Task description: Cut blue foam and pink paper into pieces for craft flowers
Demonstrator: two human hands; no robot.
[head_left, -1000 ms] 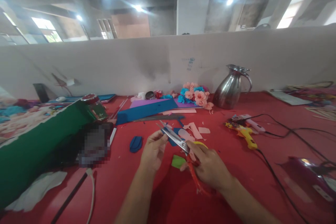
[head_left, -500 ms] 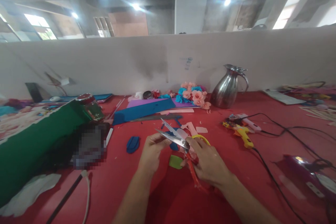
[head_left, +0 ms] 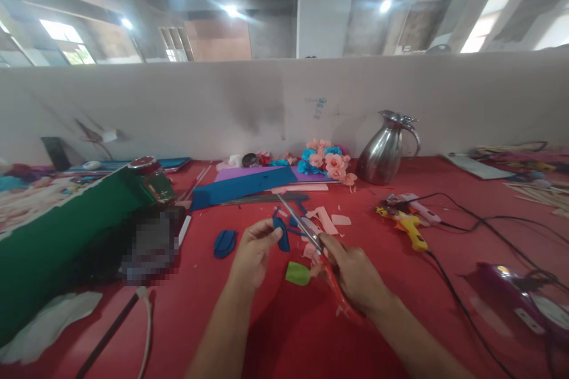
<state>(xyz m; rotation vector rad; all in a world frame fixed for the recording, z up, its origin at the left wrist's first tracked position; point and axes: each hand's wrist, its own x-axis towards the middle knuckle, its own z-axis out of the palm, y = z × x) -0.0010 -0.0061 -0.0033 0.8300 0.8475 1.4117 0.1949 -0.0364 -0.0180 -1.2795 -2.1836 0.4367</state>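
Note:
Between the thumb and fingers of my left hand [head_left: 254, 250] is a small dark blue paper piece [head_left: 281, 234] with a curved edge. My right hand [head_left: 355, 269] is closed round the red handle of a pair of scissors [head_left: 307, 230]. Its blades look closed and point up and away, just right of the blue piece. On the table to the left lies a stack of cut blue paper petals [head_left: 224, 243]. A green paper piece [head_left: 297, 273] lies below the scissors, and pink paper scraps [head_left: 326, 220] are spread behind them.
A yellow glue gun [head_left: 411, 231] and a pink one lie on the right with trailing cords. Behind are blue paper strips [head_left: 244, 188], paper flowers [head_left: 334, 161] and a steel jug [head_left: 386, 151]. A green box [head_left: 84, 243] and a glass jar [head_left: 153, 180] stand left.
The scissor blades have gone from open to closed and swung to point farther away. My left hand has drawn slightly left, and the blue piece now shows clear of the blades.

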